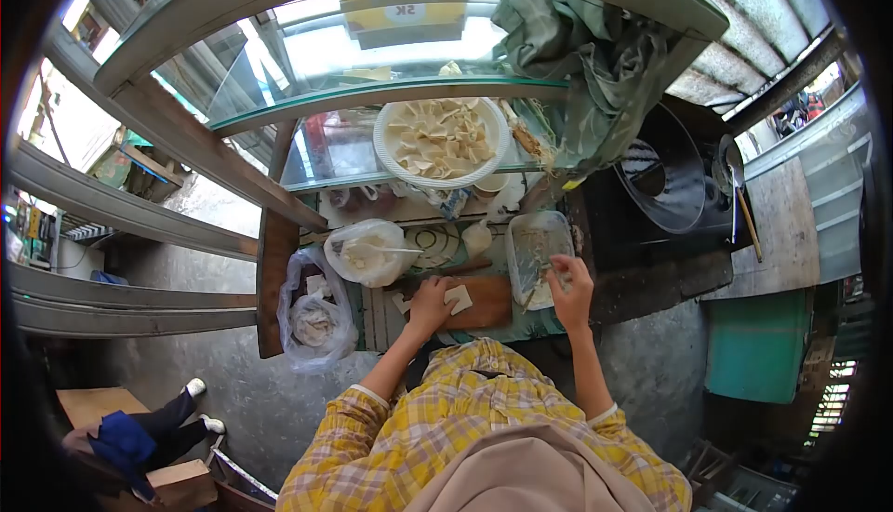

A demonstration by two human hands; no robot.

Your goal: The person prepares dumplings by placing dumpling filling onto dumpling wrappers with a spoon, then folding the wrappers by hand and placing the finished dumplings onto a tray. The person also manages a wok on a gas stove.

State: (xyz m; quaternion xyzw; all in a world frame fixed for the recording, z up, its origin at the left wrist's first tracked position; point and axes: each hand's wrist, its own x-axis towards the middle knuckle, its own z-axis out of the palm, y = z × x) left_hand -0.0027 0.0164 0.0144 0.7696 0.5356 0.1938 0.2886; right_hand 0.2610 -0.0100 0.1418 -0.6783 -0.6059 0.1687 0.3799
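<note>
My left hand (429,306) is bent over a brown wooden board (488,302), its thumb at the edge of a thin white square wrapper (458,300). More pale pieces show at the left side of that hand. Above the front of a clear plastic tray (530,244), my right hand (570,285) is raised with its fingertips drawn together. What they hold, if anything, is too small to make out. Pale floury bits lie in the tray. Left of the board stands a bag-lined bowl (361,259) of white food with a spoon handle (398,251).
A white basket (383,145) of folded pale pieces stands on the glass shelf. A plastic bag (346,333) with white contents sits at the left edge. Rightward is a large dark wok (684,210), with a long-handled utensil (749,219). Another person's legs (172,424) show lower left.
</note>
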